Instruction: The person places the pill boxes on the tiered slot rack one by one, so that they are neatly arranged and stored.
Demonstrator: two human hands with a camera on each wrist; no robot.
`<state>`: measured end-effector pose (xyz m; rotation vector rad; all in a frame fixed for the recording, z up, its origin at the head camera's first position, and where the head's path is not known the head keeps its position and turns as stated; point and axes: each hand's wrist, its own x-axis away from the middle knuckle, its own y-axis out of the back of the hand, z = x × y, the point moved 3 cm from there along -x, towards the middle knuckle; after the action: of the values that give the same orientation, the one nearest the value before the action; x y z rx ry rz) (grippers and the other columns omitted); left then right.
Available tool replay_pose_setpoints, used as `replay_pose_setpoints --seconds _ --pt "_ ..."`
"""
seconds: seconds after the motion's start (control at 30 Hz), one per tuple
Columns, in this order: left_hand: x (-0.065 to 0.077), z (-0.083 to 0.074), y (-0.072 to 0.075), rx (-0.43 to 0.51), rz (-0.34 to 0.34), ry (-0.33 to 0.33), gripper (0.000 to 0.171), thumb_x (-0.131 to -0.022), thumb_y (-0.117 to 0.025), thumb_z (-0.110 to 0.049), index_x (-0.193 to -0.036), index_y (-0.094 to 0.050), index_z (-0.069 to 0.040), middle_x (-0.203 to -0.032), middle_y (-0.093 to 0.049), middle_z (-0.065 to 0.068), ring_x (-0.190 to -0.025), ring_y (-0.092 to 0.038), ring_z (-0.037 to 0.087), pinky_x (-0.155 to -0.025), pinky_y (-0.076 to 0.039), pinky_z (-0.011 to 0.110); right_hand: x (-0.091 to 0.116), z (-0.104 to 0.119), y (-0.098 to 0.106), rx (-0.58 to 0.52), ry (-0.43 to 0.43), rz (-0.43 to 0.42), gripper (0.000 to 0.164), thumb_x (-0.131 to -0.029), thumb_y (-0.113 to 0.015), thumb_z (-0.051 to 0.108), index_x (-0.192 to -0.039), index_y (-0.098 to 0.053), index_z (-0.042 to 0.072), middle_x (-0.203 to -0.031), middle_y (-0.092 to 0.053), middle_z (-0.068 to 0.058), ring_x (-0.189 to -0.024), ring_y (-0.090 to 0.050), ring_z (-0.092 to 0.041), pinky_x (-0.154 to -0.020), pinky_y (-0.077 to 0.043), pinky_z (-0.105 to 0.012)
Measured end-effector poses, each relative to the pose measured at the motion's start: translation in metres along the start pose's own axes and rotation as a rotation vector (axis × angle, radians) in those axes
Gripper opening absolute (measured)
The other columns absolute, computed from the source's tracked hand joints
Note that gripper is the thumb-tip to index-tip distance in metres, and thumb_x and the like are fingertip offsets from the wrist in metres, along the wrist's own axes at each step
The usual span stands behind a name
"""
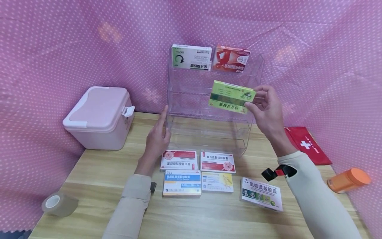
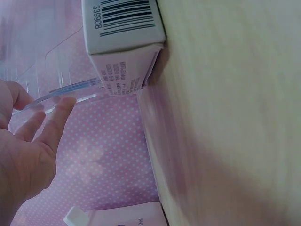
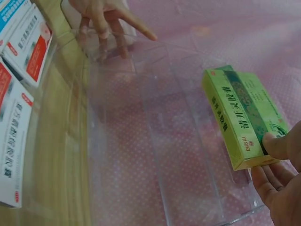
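My right hand pinches a green medicine box by one end, thumb on its front face. The box is held in front of the middle tiers of a clear acrylic display rack. At the rack's left side is my left hand, its index finger straight along the edge. The left wrist view shows this hand's fingers touching the clear edge. On the rack's top tier stand a white and green box and a red box, side by side.
Two red and white boxes, a blue and white box and a yellow box lie before the rack. Another medicine box lies right. Around are a pink case, tape roll, red first aid pouch and orange bottle.
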<state>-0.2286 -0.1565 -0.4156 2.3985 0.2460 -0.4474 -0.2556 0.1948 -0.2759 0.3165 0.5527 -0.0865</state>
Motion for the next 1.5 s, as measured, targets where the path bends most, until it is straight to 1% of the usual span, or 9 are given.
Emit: replay_pose_setpoints --seconds 0.23,0.33,0.4,0.5,0.7,0.9,1.07,1.27,1.5 --pt "-0.001 0.0 0.0 -0.013 -0.004 -0.009 0.093 -0.105 -0.056 -0.001 -0.173 -0.01 -0.046 -0.178 -0.033 0.005 -0.086 -0.06 0.029 -0.071 -0.052 0.04 -0.026 0.006 -0.008 0.043 -0.029 -0.032 0.04 -0.093 -0.071 -0.012 -0.126 -0.056 0.007 -0.107 -0.065 0.007 -0.105 -0.069 -0.009 -0.099 -0.06 -0.023" --pt "-0.001 0.0 -0.001 -0.01 -0.007 -0.005 0.092 -0.105 -0.056 -0.001 -0.173 -0.012 -0.044 -0.177 -0.034 0.006 -0.081 -0.058 0.028 -0.069 -0.052 0.039 -0.04 0.008 -0.012 0.053 -0.03 -0.041 0.04 -0.094 -0.07 -0.012 -0.124 -0.057 0.009 -0.108 -0.064 0.005 -0.108 -0.069 -0.013 -0.102 -0.061 -0.028" --pt "0.0 0.001 -0.001 -0.008 -0.009 -0.001 0.091 -0.105 -0.056 -0.001 -0.173 -0.013 -0.043 -0.177 -0.034 0.006 -0.082 -0.059 0.029 -0.07 -0.053 0.04 -0.048 0.009 -0.015 0.059 -0.031 -0.041 0.039 -0.094 -0.069 -0.012 -0.123 -0.057 0.01 -0.109 -0.064 0.005 -0.109 -0.069 -0.014 -0.103 -0.06 -0.03" --pt "0.0 0.002 -0.003 -0.004 -0.007 0.007 0.092 -0.104 -0.056 0.0 -0.173 -0.013 -0.043 -0.177 -0.035 0.005 -0.098 -0.065 0.032 -0.074 -0.057 0.042 -0.058 0.012 -0.018 0.069 -0.029 -0.049 0.038 -0.094 -0.069 -0.013 -0.122 -0.057 0.009 -0.108 -0.062 0.005 -0.11 -0.068 -0.016 -0.105 -0.06 -0.031" --pt "-0.001 0.003 -0.006 0.003 0.003 0.01 0.092 -0.105 -0.056 0.0 -0.173 -0.011 -0.043 -0.177 -0.034 0.005 -0.11 -0.066 0.036 -0.08 -0.06 0.046 -0.072 0.013 -0.026 0.085 -0.022 -0.057 0.037 -0.093 -0.069 -0.014 -0.121 -0.057 0.008 -0.109 -0.06 0.004 -0.112 -0.07 -0.021 -0.105 -0.06 -0.03" --pt "-0.001 0.004 -0.006 -0.003 0.014 0.032 0.095 -0.106 -0.056 -0.002 -0.171 -0.007 -0.051 -0.178 -0.033 0.005 -0.129 -0.063 0.036 -0.094 -0.061 0.051 -0.079 0.003 -0.037 0.115 -0.03 -0.026 0.034 -0.095 -0.067 -0.014 -0.122 -0.055 0.004 -0.119 -0.066 -0.013 -0.117 -0.071 -0.027 -0.105 -0.061 -0.029" --pt "0.0 0.004 -0.004 -0.001 0.013 0.034 0.094 -0.106 -0.056 -0.002 -0.171 -0.008 -0.05 -0.177 -0.035 0.006 -0.126 -0.064 0.037 -0.092 -0.062 0.052 -0.08 -0.005 -0.048 0.166 -0.037 0.009 0.034 -0.097 -0.064 -0.013 -0.127 -0.054 0.001 -0.126 -0.067 -0.022 -0.12 -0.07 -0.03 -0.106 -0.06 -0.031" --pt "0.001 0.003 -0.001 -0.004 0.014 0.02 0.095 -0.105 -0.056 -0.002 -0.172 -0.009 -0.049 -0.177 -0.036 0.006 -0.121 -0.065 0.037 -0.087 -0.062 0.051 -0.085 -0.008 -0.062 0.315 -0.006 0.015 0.035 -0.097 -0.068 -0.007 -0.131 -0.06 0.001 -0.126 -0.068 -0.019 -0.12 -0.071 -0.031 -0.106 -0.06 -0.037" --pt "0.0 0.004 0.001 -0.01 0.018 0.028 0.093 -0.106 -0.056 -0.003 -0.172 -0.009 -0.049 -0.178 -0.033 0.005 -0.125 -0.064 0.038 -0.089 -0.062 0.052 -0.086 -0.005 -0.091 0.321 0.009 0.108 0.035 -0.096 -0.07 -0.008 -0.129 -0.06 -0.001 -0.122 -0.069 -0.023 -0.116 -0.073 -0.035 -0.103 -0.062 -0.041"
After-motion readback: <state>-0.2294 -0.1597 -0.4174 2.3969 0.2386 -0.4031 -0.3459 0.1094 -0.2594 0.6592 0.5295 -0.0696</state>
